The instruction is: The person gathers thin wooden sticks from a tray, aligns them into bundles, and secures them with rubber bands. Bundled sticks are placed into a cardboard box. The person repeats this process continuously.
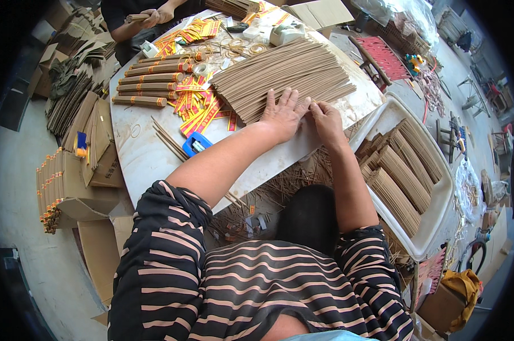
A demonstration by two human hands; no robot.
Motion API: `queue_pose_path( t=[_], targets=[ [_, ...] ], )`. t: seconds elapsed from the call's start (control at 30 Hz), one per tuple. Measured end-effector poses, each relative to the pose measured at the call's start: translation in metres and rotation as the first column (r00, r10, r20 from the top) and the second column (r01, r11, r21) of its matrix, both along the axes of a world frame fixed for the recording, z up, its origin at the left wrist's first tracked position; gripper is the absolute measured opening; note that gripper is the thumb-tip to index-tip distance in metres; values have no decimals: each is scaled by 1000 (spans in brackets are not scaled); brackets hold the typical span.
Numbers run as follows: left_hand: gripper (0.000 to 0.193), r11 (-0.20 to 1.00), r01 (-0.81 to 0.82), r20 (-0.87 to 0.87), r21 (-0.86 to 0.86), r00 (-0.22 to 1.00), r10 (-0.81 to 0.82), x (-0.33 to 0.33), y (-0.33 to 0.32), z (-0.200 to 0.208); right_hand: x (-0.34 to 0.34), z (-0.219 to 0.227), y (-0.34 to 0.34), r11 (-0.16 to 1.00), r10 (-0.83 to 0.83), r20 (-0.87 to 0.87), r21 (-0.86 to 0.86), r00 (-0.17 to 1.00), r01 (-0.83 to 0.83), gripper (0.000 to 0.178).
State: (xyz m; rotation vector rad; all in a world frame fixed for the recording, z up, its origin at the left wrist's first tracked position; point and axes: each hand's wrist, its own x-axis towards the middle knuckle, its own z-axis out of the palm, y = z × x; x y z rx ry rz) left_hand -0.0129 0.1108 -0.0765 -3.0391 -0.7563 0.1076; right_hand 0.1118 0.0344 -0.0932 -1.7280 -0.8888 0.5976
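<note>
Worktop: pale, smooth, curved edge, brown dust smears. Right of it, a white plastic tub, rounded corners, glossy walls, packed with thick bundles of thin brown sticks. Main stick pile lies on the worktop in front of the person: straight, matte brown rods, fanned into a ribbed slab, roughly parallel, ends uneven. Left of the pile, a row of tight, round tied rolls with red-yellow wraps. Between them, flat paper labels, red and yellow strips, scattered and overlapping. Left hand flat on the pile's near edge, fingers spread. Right hand just beside it, fingertips bunched at the same edge; can't tell if they grip anything. Blue plastic box by the left forearm. Thin tan rubber bands loose beyond the labels.
</note>
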Motion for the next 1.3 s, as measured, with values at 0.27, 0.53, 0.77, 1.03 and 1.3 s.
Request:
queue_pose_path(
  t=[0.27, 0.53, 0.77, 1.03, 1.3],
  targets=[
    [53, 978, 42, -95, 204, 995, -23, 1, 5, -7, -14, 83, 50, 987, 162, 486, -69, 859, -147, 31],
    [55, 976, 44, -273, 214, 962, 17, 7, 13, -2, -32, 148, 123, 834, 403, 111, 363, 908, -415, 35],
    [57, 909, 4, -146, 417, 987, 63, 0, 18, -15, -21, 48, -88, 983, -61, -112, 168, 992, 79, 20],
    [55, 876, 57, -135, 479, 991, 10, 13, 22, -19, -8, -106, -131, 767, 283, 35, -608, 958, -205, 25],
    [57, 891, 108, -51, 440, 994, -95, 6, 30, -19, -6, -233, -48, 274, 616, -187, -860, 765, -431, 26]
  ],
)
